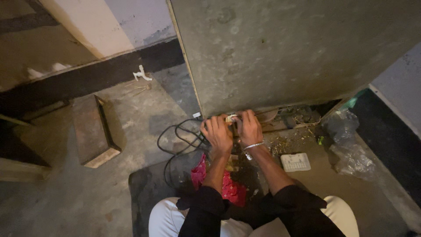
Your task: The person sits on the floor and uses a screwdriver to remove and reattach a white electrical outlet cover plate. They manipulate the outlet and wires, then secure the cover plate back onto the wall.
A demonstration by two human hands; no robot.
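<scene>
1. Both hands are curled around one small pale thing (231, 118), and their fingers are bent tight on it.
2. What the small thing is cannot be told, because the hands hide most of it.
3. The left hand (217, 133) holds it from the left side, with the fingers pointing up toward the wall.
4. The right hand (249, 127) holds it from the right side and touches the left hand.
5. The small thing sits low down, right at the bottom edge of a big grey board (285, 48) that stands up in front of the person.
6. A black cable (180, 140) lies in loops on the floor and runs in under the left hand.
7. A thin silver bracelet (253, 145) is on the right wrist.
8. Both arms have black sleeves (199, 210), and the knees are in light trousers.
9. A pink cloth (226, 186) lies on the floor under the arms.
10. A flat white plastic piece (295, 162) lies on the floor just right of the right arm.
11. A crumpled clear plastic bag (348, 145) lies farther right.
12. A brick (93, 131) lies well apart on the left.
13. Bits of dirt and scraps (285, 142) lie near the board's bottom edge.
</scene>
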